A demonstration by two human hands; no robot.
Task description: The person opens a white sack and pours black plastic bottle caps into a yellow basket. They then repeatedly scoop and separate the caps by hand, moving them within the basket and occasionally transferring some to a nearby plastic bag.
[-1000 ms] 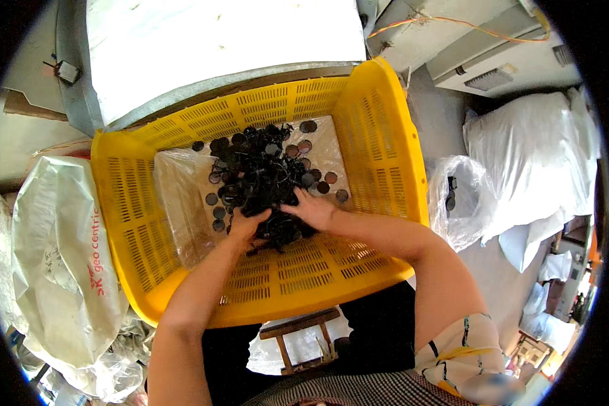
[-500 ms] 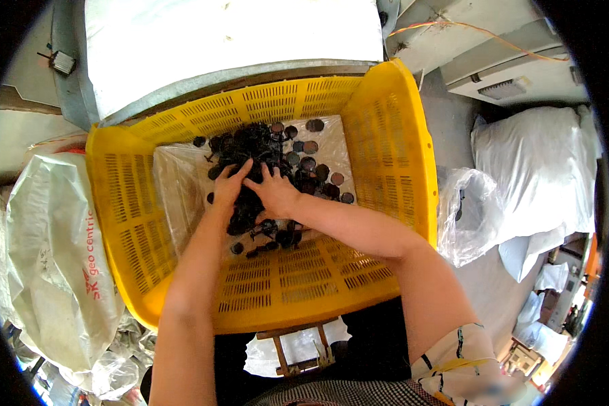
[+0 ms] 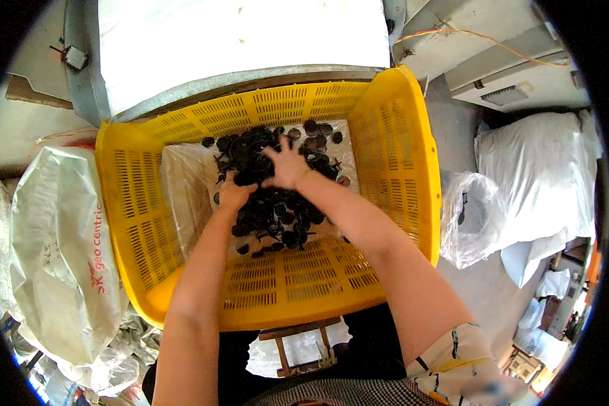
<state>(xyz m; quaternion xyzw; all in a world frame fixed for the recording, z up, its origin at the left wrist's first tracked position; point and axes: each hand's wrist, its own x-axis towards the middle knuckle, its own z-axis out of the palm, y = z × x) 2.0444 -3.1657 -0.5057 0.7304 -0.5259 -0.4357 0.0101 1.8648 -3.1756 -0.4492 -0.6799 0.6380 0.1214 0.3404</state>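
Observation:
A heap of small black plastic parts (image 3: pixel 277 213), several with round flat heads and thin stems, lies in a deep yellow slotted crate (image 3: pixel 250 318). My right hand (image 3: pixel 288 166) is over the upper middle of the heap, its fingers spread and slightly blurred. Lower on the heap's left side rests my left hand (image 3: pixel 235 194), thumb stretched toward the right and apart from its forefinger. Its other fingertips are partly hidden among the black parts. Neither hand visibly holds a part. Under the heap, clear plastic sheeting (image 3: pixel 186 186) covers the crate's bottom.
A white-covered surface (image 3: pixel 243 47) with a metal rim adjoins the crate's far side. To the left stands a big whitish sack (image 3: pixel 61 257). Clear plastic bag (image 3: pixel 470 216) and large grey-white sack (image 3: pixel 531 183) lie on the right. A wooden frame (image 3: pixel 304 369) shows below the crate.
My right hand has moved up and right, spreading its fingers; my left has shifted slightly down. Black parts now lie spread toward the near side and right. The view has shifted slightly.

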